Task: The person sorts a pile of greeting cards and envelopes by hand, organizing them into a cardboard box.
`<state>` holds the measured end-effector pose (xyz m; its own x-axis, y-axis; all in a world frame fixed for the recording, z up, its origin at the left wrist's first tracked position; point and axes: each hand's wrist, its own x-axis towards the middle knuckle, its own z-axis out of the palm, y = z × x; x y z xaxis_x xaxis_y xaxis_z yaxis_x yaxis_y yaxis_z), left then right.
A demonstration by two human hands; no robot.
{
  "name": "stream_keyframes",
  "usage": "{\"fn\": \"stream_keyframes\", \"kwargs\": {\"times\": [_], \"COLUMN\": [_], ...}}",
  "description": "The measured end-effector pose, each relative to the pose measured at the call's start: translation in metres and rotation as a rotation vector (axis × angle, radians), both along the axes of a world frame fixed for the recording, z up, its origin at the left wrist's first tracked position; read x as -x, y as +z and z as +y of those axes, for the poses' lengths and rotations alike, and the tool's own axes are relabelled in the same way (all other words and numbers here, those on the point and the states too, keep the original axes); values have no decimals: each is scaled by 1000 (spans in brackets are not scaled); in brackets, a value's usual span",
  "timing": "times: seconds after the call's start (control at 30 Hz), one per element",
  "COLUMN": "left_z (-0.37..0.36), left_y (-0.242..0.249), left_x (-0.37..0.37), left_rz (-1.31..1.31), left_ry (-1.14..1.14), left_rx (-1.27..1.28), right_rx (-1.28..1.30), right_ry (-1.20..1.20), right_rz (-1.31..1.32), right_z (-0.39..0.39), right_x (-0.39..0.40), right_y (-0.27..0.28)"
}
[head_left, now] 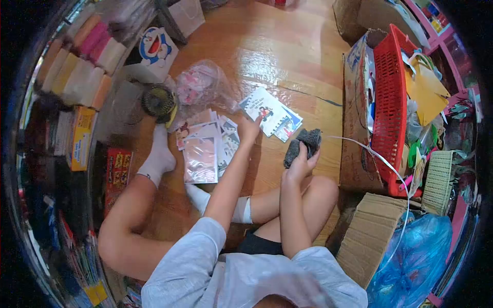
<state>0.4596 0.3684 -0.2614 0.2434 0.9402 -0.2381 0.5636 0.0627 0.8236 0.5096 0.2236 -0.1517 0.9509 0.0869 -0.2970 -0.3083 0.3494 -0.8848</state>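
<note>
My left hand point(249, 129) grips the lower left edge of a white printed card point(263, 106), its thumb lying over the front. A second card with a blue edge point(291, 127) shows beneath its right side. A dark grey cloth point(307, 138) is bunched in my right hand point(304, 162), whose fingers close round it. Left of my left forearm, several picture cards point(229, 145) lie loosely on the wooden floor, beside a clear-wrapped pack point(201, 160). Behind them sits a clear plastic bag point(200, 84) with pink and white contents.
A red plastic basket point(393, 92) full of odds and ends stands on the right by a cardboard box point(354, 128). Nearer are a cardboard flap point(367, 231), a blue plastic bag point(423, 256) and a white cable point(380, 159). Stocked shelves and a small black fan point(158, 99) line the left.
</note>
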Motion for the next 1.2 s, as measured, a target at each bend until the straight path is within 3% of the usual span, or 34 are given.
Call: {"fn": "stream_keyframes", "kwargs": {"times": [0.03,0.13,0.27,0.33,0.47,0.53,0.67,0.77,0.93,1.0,1.1,1.2], "left_z": [-4,-10,1,7,6,-4,-18,-14,-16,-18,-28,-41], "left_y": [10,17,10,11,4,28,28,23,20,20,27,47], "left_x": [-10,-26,-18,-8,-9,-23,-32,-31,-10,0,19,44], "left_rz": [157,229,98,19,27,97,239,349,168,-71,-124,-253], "left_ry": [45,236,225,66,93,268,79,2,-92,-14,69,92], "left_rx": [-189,-309,-142,119,76,-21,-234,-159,-174,-185,-400,-327], "right_rx": [16,69,21,39,-23,-14,-69,-78,-74,-29,-32,-61], "right_ry": [-4,16,44,66,123,137,149,152,115,139,129,207], "right_rz": [-5,2,19,13,50,51,19,-16,-51,-41,-69,-98], "right_z": [-2,-5,0,1,2,2,1,3,2,-1,0,2], "right_x": [-4,-10,-12,-11,-9,-8,-5,-4,-3,-6,-5,4], "right_y": [2,7,8,6,6,3,5,2,5,1,2,11]}}
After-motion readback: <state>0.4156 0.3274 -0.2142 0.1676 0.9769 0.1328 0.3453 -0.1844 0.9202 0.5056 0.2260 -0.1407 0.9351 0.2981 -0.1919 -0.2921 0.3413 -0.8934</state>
